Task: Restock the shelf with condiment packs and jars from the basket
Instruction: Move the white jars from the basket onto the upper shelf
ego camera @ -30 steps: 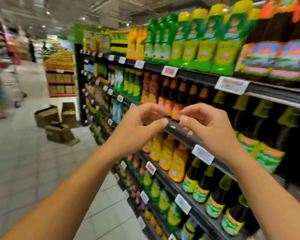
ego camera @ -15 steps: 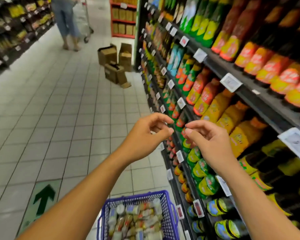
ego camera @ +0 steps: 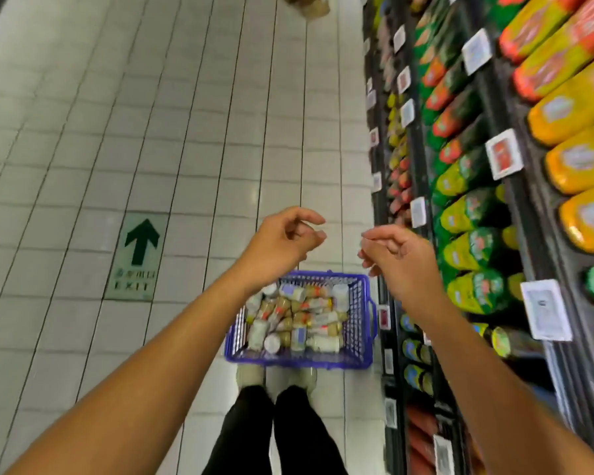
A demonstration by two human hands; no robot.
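Hovering hands [ego camera: 282, 241] [ego camera: 403, 260], loosely curled, above basket [ego camera: 360, 323]

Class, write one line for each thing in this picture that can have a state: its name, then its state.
left hand: fingers loosely curled, empty.
right hand: fingers loosely curled, empty.
basket: standing on the floor, loaded.
jars and packs: lying jumbled inside the basket.
shelf: stocked with pouches.
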